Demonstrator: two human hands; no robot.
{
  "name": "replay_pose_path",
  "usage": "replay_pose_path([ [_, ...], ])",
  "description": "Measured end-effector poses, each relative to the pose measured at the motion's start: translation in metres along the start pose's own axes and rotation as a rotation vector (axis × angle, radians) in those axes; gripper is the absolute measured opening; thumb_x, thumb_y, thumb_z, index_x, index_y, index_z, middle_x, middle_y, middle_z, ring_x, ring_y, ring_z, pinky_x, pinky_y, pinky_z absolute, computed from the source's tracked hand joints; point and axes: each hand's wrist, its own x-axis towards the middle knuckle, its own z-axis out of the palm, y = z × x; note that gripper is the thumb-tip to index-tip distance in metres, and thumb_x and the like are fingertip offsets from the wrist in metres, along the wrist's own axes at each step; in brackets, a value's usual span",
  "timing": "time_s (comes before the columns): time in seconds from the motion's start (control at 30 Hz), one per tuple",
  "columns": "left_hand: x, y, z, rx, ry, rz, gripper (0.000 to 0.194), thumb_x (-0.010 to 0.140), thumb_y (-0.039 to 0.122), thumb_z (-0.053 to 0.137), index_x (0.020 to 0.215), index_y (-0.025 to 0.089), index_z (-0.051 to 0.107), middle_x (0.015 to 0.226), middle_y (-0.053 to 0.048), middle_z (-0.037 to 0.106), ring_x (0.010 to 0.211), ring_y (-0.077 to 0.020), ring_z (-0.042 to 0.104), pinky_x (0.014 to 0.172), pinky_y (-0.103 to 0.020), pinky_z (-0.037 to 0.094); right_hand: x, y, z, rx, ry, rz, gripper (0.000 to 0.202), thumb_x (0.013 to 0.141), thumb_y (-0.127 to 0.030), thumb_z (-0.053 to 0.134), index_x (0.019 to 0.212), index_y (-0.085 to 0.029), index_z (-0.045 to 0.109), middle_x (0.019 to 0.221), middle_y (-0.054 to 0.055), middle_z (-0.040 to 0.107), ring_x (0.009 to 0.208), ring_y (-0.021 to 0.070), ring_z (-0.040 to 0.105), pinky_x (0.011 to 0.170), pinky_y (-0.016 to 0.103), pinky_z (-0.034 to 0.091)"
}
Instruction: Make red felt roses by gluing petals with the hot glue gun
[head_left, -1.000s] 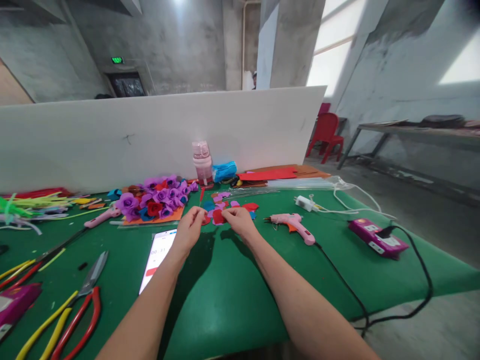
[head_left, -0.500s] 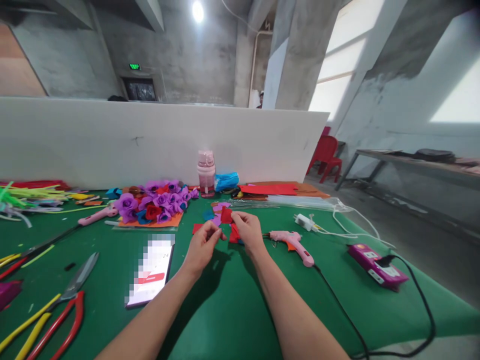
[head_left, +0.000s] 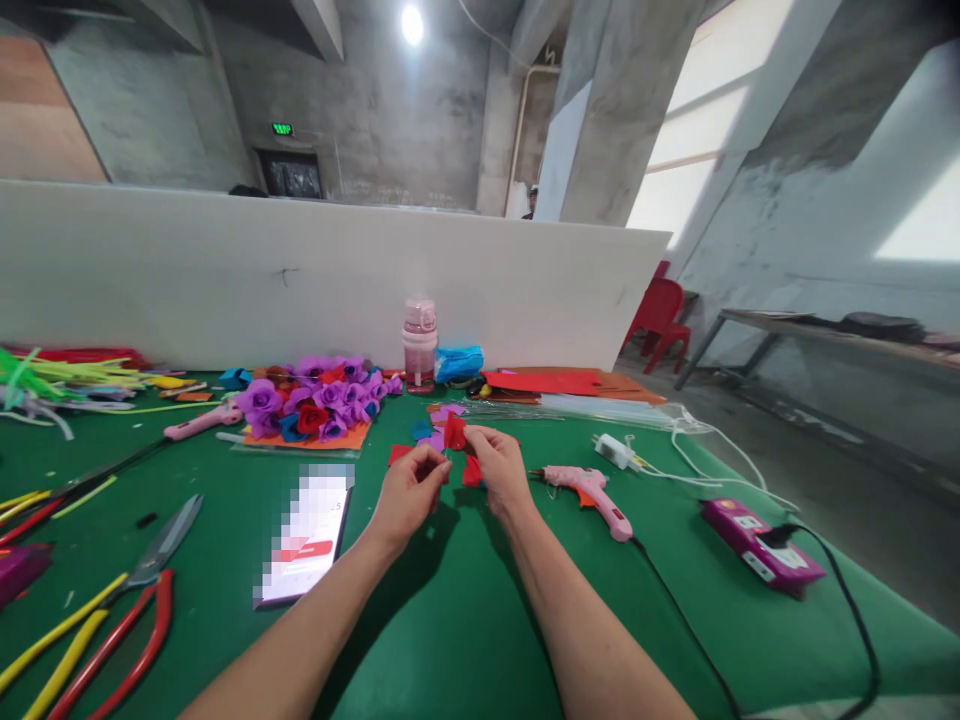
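Observation:
Over the green table (head_left: 480, 620), my right hand (head_left: 501, 470) pinches a small red paper petal (head_left: 454, 432) between thumb and fingers. My left hand (head_left: 411, 496) is closed in a pinch just left of it, fingertips close under the petal; whatever it holds is too thin or hidden to make out. Beneath and behind the hands lie loose paper pieces: a red piece (head_left: 472, 472), another red piece (head_left: 399, 454), a blue piece (head_left: 421, 430) and a purple piece (head_left: 448, 411). A pink glue gun (head_left: 589, 492) rests right of my right hand.
Left are a phone (head_left: 309, 540), large scissors (head_left: 157, 560), a second pink glue gun (head_left: 202, 422) and a heap of paper flowers (head_left: 330, 400). A pink bottle (head_left: 419, 350) stands by a white board (head_left: 525, 290). Right are a purple power strip (head_left: 763, 545) and cables.
The red petal now stands more upright and curved in my right hand. My left fingertips have come slightly closer to it. The whole view has shifted a little.

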Motion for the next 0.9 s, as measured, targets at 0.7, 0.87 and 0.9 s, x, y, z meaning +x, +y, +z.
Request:
replay_pose_path([
  [0.7, -0.001, 0.003, 0.0, -0.012, 0.016, -0.017, 0.021, 0.071, 0.035, 0.061, 0.066, 0.017, 0.053, 0.054, 0.005, 0.049, 0.035, -0.0058, 0.04, 0.035, -0.019, 0.031, -0.002, -0.01, 0.002, 0.197, -0.003, 0.1, 0.02, 0.066, -0.034, 0.059, 0.059, -0.017, 0.067, 0.057, -0.001, 0.063, 0.059, 0.0135, 0.055, 0.065, 0.026, 0.042],
  [0.87, -0.002, 0.004, 0.0, -0.029, 0.019, -0.027, 0.021, 0.07, 0.036, 0.062, 0.066, 0.017, 0.053, 0.054, 0.005, 0.05, 0.035, -0.0056, 0.04, 0.035, -0.019, 0.032, -0.002, -0.011, 0.003, 0.211, 0.001, 0.115, 0.02, 0.065, -0.035, 0.06, 0.06, -0.016, 0.066, 0.058, 0.0, 0.063, 0.06, 0.0139, 0.055, 0.066, 0.026, 0.043],
  [0.9, -0.002, 0.005, 0.0, -0.027, 0.018, -0.028, 0.021, 0.07, 0.036, 0.061, 0.066, 0.017, 0.053, 0.054, 0.005, 0.05, 0.035, -0.0057, 0.04, 0.035, -0.019, 0.032, -0.002, -0.011, 0.003, 0.218, -0.001, 0.117, 0.019, 0.064, -0.034, 0.061, 0.06, -0.016, 0.066, 0.058, 0.0, 0.063, 0.06, 0.0137, 0.055, 0.066, 0.026, 0.043],
])
